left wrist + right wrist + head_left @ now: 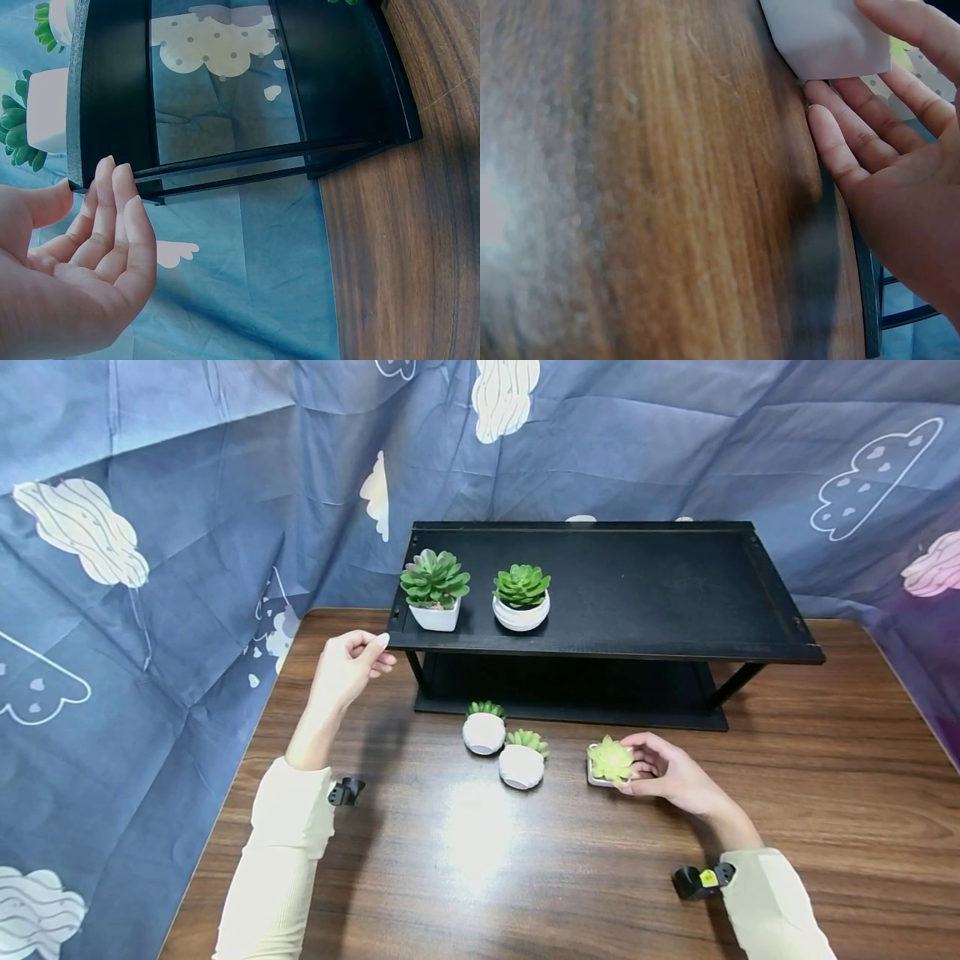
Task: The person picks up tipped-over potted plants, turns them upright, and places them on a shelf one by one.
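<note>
My left hand is at the front left corner of a black two-tier shelf. In the left wrist view its thumb lies against the top board's edge and the fingertips are just under it. My right hand holds a light green succulent in a small square white pot, thumb on one side and fingers on the other. Two potted succulents lean to the left of it on the table: a darker green one in a white pot and a paler one in a white pot.
On the shelf's top board stand a dark green succulent in a square white pot and a bright green one in a round white pot. The shelf rests on a brown wooden table. Blue cloth hangs behind.
</note>
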`<state>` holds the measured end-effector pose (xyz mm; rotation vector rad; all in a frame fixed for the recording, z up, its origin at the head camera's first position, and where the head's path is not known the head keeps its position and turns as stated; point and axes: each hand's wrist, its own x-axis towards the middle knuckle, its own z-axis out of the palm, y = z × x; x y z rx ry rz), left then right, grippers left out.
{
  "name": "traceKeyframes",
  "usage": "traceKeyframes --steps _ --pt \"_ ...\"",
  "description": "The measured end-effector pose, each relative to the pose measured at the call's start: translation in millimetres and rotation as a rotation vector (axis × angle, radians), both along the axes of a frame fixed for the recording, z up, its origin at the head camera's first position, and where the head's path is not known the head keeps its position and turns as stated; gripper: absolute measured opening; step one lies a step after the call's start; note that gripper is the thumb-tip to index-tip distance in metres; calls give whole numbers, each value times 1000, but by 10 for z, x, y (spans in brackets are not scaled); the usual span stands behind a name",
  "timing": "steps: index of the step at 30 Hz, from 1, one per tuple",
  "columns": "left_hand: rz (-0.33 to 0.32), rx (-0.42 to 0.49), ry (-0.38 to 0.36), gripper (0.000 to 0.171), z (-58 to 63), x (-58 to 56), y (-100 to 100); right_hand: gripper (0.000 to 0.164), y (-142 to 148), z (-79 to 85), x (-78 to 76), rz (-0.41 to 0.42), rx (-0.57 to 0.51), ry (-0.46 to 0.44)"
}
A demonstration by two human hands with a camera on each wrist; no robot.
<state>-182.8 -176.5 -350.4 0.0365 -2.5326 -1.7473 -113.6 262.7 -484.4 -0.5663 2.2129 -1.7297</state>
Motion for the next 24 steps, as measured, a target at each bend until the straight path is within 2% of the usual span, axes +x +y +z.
traceKeyframes --steps 12,24 --pt "1 0 -1 28 3 -2 -3 52 -7 51 22 3 -46 -29" --pt "0 24 -8 25 9 -14 -1 52 -49 299 30 4 -19 37"
